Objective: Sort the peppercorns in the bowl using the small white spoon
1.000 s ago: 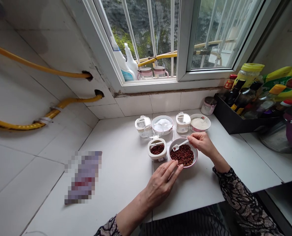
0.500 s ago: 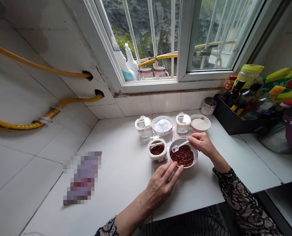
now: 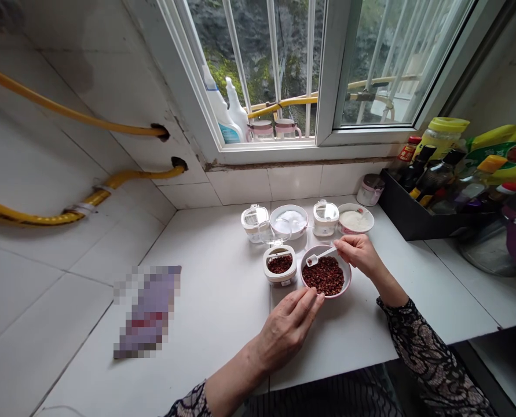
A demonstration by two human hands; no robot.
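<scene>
My right hand (image 3: 358, 255) pinches the handle of a small white spoon (image 3: 313, 260), whose scoop is over the left part of a bowl (image 3: 348, 284) of dark red peppercorns (image 3: 324, 275). A few grains lie in the scoop. With my left hand (image 3: 290, 327) I grip the near rim of that bowl, fingers pressed together. Just left of the bowl stands an open jar (image 3: 279, 278) with peppercorns inside and its clear lid (image 3: 275, 231) raised.
Behind are a lidded jar (image 3: 254, 223), a bowl of white grains (image 3: 289, 221), another lidded jar (image 3: 326, 218) and a bowl of pale powder (image 3: 355, 219). A black bottle box (image 3: 407, 223) stands right; a blurred purple packet (image 3: 151, 310) lies left.
The view has shifted slightly. My left fingers have drawn closer together at the bowl's rim, while my right hand still holds the spoon over the peppercorns.
</scene>
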